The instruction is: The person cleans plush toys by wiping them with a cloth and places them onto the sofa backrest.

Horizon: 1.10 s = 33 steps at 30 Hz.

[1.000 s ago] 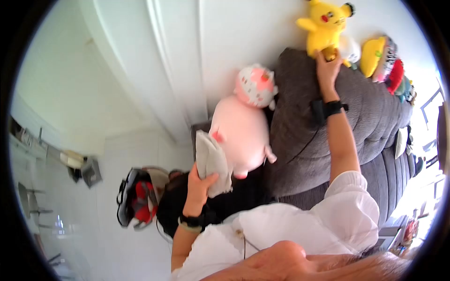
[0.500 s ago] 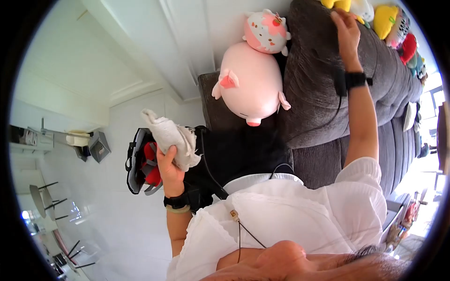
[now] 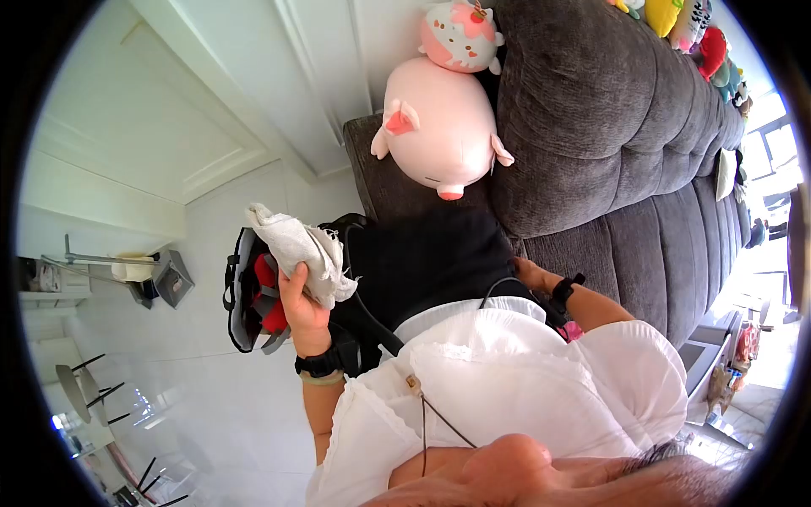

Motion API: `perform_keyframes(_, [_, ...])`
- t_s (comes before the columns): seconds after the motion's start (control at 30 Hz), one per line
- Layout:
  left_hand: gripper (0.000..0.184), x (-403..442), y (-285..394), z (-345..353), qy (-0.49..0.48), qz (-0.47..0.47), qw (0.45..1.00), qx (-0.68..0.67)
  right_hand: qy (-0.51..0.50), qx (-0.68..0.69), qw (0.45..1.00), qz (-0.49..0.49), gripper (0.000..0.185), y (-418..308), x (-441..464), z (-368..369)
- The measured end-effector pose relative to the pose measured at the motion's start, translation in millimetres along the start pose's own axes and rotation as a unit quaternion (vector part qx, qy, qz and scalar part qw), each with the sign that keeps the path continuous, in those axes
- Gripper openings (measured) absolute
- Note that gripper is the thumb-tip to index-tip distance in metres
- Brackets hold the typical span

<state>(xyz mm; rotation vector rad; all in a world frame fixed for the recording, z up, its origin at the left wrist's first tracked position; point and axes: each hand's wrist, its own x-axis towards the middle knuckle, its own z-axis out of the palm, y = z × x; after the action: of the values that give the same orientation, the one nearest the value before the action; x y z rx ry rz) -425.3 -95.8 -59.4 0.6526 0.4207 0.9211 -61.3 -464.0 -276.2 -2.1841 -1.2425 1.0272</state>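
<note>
A folded off-white cloth [image 3: 302, 253] with frayed edges is in my left hand [image 3: 304, 308], the thumb pressed on top of it. My right hand [image 3: 534, 275] is low beside my black-clad lap, against the grey sofa seat [image 3: 583, 258]; its fingers are mostly hidden, and nothing can be made out in them. Beyond my lap, a large pink pig plush [image 3: 443, 127] lies on the sofa, touching a smaller white-and-pink plush [image 3: 461, 38] near the wall.
Behind the cloth, a black and grey bag [image 3: 245, 291] with red inside stands on the pale tiled floor [image 3: 211, 397]. Several plush toys, one yellow [image 3: 663, 15], line the top of the sofa backrest [image 3: 608, 93]. A grey bin [image 3: 173, 279] stands at the far left.
My right hand has left the yellow plush on the backrest and come down beside my lap. My left hand has moved left and outward with the cloth, and the view has shifted.
</note>
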Motion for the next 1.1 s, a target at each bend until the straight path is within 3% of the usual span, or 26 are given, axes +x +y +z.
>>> perform_keyframes(0.07, [0.06,-3,-3,-2,0.024,-0.006,1.0,-0.001,-0.076,0.074,0.994,0.013,0.027,85,4,35])
perform_keyframes(0.17, [0.058,-6,-7,-10,0.013,-0.004,1.0,0.0,-0.175,0.01,0.985,0.005,0.02,75,6,26])
perform_keyframes(0.23, [0.055,-6,-7,-19,-0.016,0.002,1.0,0.007,-0.185,0.048,0.973,0.133,0.02,-2,2,-18])
perform_keyframes(0.33, [0.056,-7,0,-17,0.024,0.001,1.0,-0.002,-0.065,0.293,0.916,0.266,0.027,-117,12,-95])
perform_keyframes(0.43, [0.057,-5,0,-15,0.037,-0.005,0.999,-0.015,0.062,0.515,0.839,0.163,0.029,-191,29,-161])
perform_keyframes(0.6, [0.053,0,-7,-12,-0.008,-0.005,1.0,-0.018,0.085,0.442,0.883,-0.135,0.036,-300,12,-243])
perform_keyframes(0.7, [0.053,2,-8,-9,-0.045,0.001,0.998,-0.033,0.173,0.389,0.865,-0.266,0.043,-319,-6,-289])
perform_keyframes(0.77, [0.061,1,-5,3,0.013,-0.007,1.0,-0.024,0.226,0.392,0.832,-0.321,0.048,-311,-12,-328])
perform_keyframes(0.87, [0.062,1,-6,13,0.027,-0.002,0.999,-0.025,0.236,0.413,0.819,-0.321,0.044,-265,-31,-408])
perform_keyframes(0.9, [0.062,3,-7,13,0.016,-0.005,0.999,-0.029,0.373,0.236,0.86,-0.256,0.042,-245,-32,-431])
perform_keyframes(0.93, [0.062,5,-10,11,0.005,-0.009,0.999,-0.033,0.492,0.047,0.852,-0.174,0.043,-220,-27,-450])
perform_keyframes(0.97, [0.062,7,-13,11,-0.006,-0.013,0.999,-0.036,0.585,-0.143,0.795,-0.079,0.047,-204,-21,-462])
perform_keyframes(1.1, [0.067,15,-25,25,-0.059,-0.037,0.997,-0.039,0.597,-0.105,0.793,-0.058,0.07,-209,-6,-495])
